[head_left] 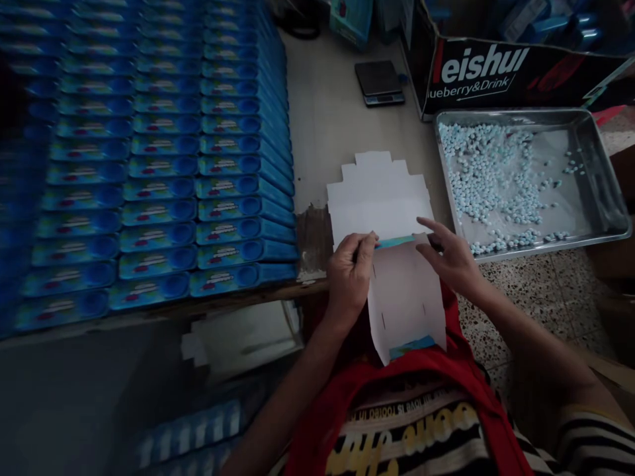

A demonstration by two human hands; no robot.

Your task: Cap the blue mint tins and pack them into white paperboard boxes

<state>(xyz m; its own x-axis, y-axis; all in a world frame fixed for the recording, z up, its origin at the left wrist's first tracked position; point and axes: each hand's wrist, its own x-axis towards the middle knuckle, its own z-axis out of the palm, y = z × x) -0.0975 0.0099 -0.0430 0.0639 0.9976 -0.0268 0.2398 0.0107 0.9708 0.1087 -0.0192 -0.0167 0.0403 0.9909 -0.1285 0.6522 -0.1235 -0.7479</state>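
A flat white carton blank [381,205] lies at the table's front edge and bends down over my lap, its blue printed side showing along the fold. My left hand [350,274] is closed, pinching the blank at the fold on its left side. To the right, my right hand [449,258] rests on the fold with its fingers stretched out, the forefinger pointing left along the crease. The lower flap [404,304] hangs over a red cloth on my lap.
Several rows of blue packs [159,165] cover the left of the table [327,119]. A steel tray [602,178] of small blue-white tablets stands at the right. A small scale [380,82] and a printed carton [496,73] stand at the back. More white blanks [243,337] lie below the table.
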